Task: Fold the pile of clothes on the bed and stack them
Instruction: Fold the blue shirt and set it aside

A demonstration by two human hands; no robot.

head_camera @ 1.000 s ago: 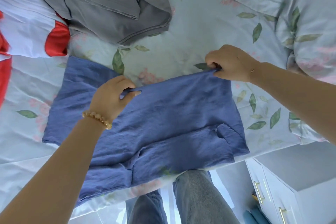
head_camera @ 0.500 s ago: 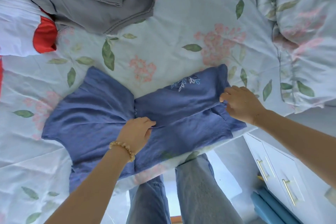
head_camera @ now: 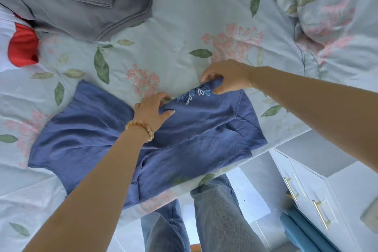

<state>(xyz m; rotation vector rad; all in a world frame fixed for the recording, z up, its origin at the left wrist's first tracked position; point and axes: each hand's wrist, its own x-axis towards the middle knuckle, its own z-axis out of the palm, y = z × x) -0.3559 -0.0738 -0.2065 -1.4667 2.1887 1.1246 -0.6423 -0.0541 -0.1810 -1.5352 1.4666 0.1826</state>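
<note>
Near the bed's edge, the soft, light blue shirt lay half folded, the left hand and right hand both pinching its far folded edge, probably the best hold.

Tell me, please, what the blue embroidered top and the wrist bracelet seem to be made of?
The blue embroidered top looks like matte, soft woven cloth, perhaps cotton or linen: fine crinkles, limp folds. The beaded yellow bracelet shows glossy, translucent beads, possibly amber, stone or resin.

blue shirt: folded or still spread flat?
Partly folded. The blue shirt has one side doubled over, embroidery up; the other half lies spread. Left hand and right hand grip its far edge.
</note>
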